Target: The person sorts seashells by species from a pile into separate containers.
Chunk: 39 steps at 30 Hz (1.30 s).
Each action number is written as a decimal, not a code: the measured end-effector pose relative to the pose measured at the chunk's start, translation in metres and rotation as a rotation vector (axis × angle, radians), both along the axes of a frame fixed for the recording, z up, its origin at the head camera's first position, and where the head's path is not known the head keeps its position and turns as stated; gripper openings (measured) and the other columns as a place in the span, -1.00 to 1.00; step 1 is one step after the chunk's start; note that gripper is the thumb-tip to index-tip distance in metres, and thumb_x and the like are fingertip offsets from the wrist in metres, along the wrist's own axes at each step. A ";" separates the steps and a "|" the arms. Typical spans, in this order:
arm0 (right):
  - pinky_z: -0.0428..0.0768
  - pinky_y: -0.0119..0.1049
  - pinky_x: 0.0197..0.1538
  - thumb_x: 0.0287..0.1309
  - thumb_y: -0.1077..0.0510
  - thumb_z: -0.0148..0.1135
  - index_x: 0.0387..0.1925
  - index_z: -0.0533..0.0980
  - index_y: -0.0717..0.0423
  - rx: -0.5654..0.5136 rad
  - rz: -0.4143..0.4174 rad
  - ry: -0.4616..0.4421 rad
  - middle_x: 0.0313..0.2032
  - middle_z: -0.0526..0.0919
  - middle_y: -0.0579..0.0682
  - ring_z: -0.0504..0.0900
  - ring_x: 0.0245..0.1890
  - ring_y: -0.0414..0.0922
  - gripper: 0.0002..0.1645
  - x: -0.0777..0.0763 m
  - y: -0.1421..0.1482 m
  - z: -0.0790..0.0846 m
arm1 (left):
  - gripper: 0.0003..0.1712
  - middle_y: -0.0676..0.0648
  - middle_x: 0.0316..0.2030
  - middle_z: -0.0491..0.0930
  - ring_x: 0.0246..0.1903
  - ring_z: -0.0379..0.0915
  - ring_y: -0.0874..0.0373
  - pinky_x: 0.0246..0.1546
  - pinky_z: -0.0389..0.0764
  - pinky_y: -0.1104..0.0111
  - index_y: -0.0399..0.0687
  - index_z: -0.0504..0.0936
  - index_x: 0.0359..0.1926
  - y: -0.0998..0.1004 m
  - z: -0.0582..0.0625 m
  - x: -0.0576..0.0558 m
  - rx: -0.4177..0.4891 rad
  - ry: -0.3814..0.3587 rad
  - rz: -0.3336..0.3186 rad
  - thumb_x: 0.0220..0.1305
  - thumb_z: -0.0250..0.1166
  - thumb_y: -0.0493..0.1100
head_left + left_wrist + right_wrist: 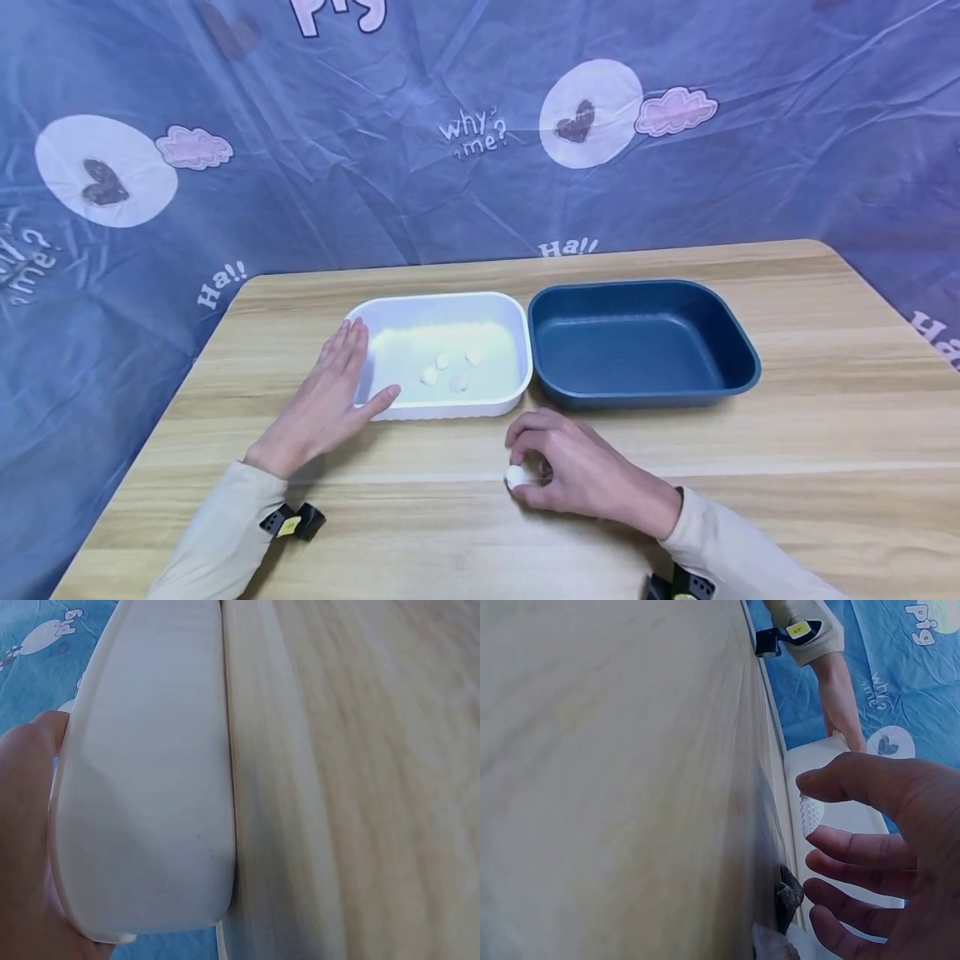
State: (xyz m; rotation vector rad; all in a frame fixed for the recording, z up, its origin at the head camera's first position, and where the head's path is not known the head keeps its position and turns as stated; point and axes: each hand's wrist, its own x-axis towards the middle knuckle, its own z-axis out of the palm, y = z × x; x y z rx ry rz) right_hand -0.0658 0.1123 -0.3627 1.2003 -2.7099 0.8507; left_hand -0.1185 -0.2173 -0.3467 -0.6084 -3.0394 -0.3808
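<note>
Between thumb and index fingertip, my right hand [577,471] pinches a small white ribbed seashell [810,815] just at the tabletop, in front of the trays. A dark shell [787,898] and a pale ribbed shell [771,943] lie near the curled other fingers in the right wrist view. My left hand [322,400] rests on the left end of a white tray [442,410], fingers straight along its rim and thumb over the front corner. Several pale shells [443,360] are spread over that tray's floor.
A dark blue tray [637,350] stands right beside the white one, their rims nearly touching. Both are on a wooden table [840,433]. Behind it hangs a blue printed cloth [375,183].
</note>
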 end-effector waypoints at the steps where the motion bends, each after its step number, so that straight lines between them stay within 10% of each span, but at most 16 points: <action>1: 0.52 -0.41 -0.19 -0.17 0.07 0.47 -0.49 0.58 -0.11 -0.002 0.002 -0.002 -0.18 0.58 -0.23 0.50 -0.15 -0.24 -0.82 0.000 0.000 0.000 | 0.09 -0.28 0.49 -0.36 0.48 -0.53 -0.07 0.47 -0.31 0.11 -0.37 -0.30 0.47 0.000 0.000 0.001 -0.001 0.003 -0.003 0.37 -0.09 0.37; 39: 0.52 -0.45 -0.19 -0.18 0.01 0.49 -0.49 0.59 -0.10 0.017 0.063 0.012 -0.15 0.60 -0.22 0.51 -0.18 -0.29 -0.79 0.002 -0.002 0.004 | 0.04 -0.31 0.48 -0.28 0.48 -0.49 -0.11 0.47 -0.25 0.07 -0.43 -0.22 0.45 0.009 -0.003 0.001 0.010 0.052 0.009 0.41 -0.11 0.33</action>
